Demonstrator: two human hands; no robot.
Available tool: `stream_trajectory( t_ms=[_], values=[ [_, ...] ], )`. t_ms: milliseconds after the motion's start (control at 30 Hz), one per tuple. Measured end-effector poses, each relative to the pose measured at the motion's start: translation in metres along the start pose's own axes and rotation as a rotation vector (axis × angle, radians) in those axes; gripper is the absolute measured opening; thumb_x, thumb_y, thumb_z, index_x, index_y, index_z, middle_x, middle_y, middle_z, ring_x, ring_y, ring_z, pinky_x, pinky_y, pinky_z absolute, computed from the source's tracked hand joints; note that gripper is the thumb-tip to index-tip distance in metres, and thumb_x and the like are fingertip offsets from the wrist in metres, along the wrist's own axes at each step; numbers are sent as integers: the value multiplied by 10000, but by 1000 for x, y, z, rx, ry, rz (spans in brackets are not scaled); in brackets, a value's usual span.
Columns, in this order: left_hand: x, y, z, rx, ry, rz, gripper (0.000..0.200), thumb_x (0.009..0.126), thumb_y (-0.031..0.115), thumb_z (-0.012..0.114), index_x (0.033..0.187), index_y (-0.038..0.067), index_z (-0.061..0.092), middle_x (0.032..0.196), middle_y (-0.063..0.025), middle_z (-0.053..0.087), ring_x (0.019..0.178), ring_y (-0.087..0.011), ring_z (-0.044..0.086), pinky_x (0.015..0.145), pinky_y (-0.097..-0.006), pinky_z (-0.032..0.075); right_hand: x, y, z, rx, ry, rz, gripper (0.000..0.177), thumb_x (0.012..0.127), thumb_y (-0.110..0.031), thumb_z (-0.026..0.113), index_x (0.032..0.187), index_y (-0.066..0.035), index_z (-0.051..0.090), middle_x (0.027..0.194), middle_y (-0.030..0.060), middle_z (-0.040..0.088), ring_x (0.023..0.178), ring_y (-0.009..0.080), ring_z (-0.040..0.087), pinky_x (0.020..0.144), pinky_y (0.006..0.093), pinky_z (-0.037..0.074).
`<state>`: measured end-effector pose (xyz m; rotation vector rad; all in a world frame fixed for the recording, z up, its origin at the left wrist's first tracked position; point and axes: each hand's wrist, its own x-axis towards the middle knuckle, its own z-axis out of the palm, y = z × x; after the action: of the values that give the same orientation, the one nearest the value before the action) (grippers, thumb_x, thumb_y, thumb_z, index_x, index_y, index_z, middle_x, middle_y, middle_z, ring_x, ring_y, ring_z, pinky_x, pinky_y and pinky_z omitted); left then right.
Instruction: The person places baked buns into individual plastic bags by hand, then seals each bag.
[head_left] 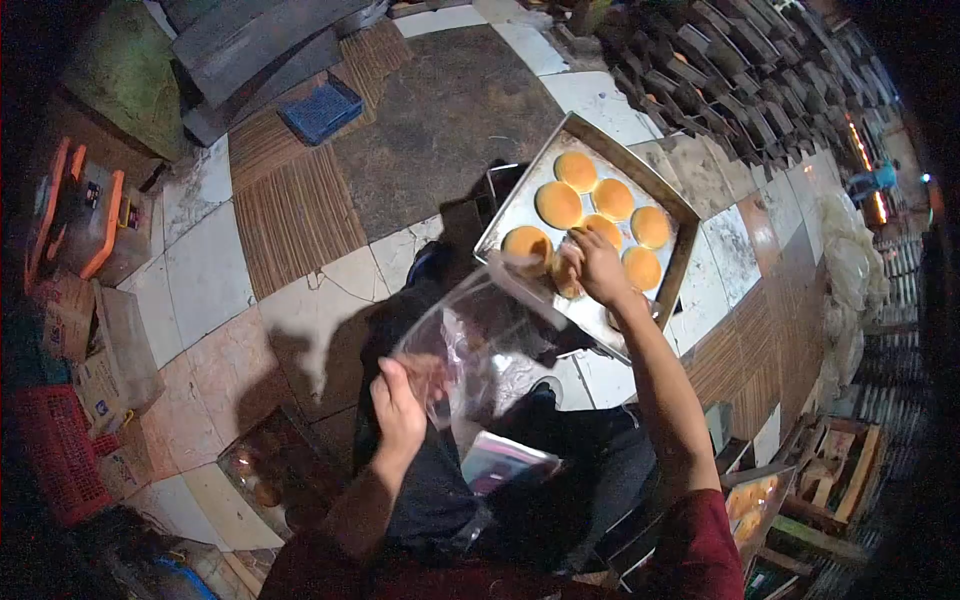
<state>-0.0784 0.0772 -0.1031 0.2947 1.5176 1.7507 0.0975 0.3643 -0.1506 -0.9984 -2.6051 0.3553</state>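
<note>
My left hand [402,402] is closed on the edge of a clear plastic bag [455,345], which hangs open over my lap. A metal tray [683,205] with raised sides stands in front of me and carries several round golden buns [559,204]. Over the near side of this tray, my right hand [597,268] has its fingers curled round a bun [566,276], partly hidden by the hand. The bag's upper edge reaches close to that bun. On my lap lies a packet with a printed pink and pale cover [503,462].
A blue plastic basket [320,108] sits on the tiled floor at the upper left. Orange-edged plastic boxes [108,225] and a red crate [62,450] line the left side. Many dark metal pans [710,75] are piled at upper right. Another tray [752,505] stands at lower right.
</note>
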Motion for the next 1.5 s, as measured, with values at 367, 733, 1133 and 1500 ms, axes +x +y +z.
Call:
stream_trajectory(
  t_ms=[367,733,1133,1500],
  values=[
    [15,-53,-41,-401,-67,17,483,874,488,449,942,12,493,800,-113,544,682,-201,518,557,-311,427,47,34,101,0,-138,405,638,786,-565,533,1012,31,519,816,223,613,801,410,592,713,418,483],
    [7,0,2,-239,86,-55,599,911,532,309,865,-17,545,710,-112,577,581,-175,524,527,-285,427,13,-38,74,1361,-127,839,511,800,-412,620,1109,-31,475,1064,119,555,966,215,554,846,348,447],
    [-18,4,15,403,-691,385,354,915,206,487,1185,-19,448,1102,-135,554,903,-185,560,799,-299,445,-134,-169,-146,910,-230,548,647,733,-285,713,1200,62,430,1101,163,534,1000,191,514,880,317,401],
    [-102,73,61,-342,-448,-144,655,852,451,525,1348,150,221,1268,-163,413,1074,-322,500,863,-447,458,-189,-275,-130,598,65,-51,1042,665,-443,726,1349,78,137,1346,324,238,1276,469,210,1046,480,203]
  ],
)
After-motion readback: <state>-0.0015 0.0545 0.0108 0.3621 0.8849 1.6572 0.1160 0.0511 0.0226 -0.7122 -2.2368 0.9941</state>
